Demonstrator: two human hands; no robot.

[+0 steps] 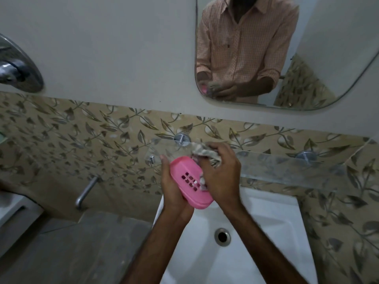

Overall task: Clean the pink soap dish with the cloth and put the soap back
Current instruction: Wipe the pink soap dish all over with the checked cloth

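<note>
Dish [185, 169] over sink [266, 232], leaf-tiled wall [82, 140], shelf [287, 167] seemingly glass

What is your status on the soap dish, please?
Left hand holds pink soap dish above sink. Right hand grips cloth, pressing it on dish's slotted face. Soap not in view. Nothing blocking.

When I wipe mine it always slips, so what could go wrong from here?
1. The left hand alone cradles the tilted pink soap dish over the white basin; a hard push from the right hand with the cloth could knock it down there.
2. The cloth's loose end sits close to the glass shelf and might snag on it.
</note>
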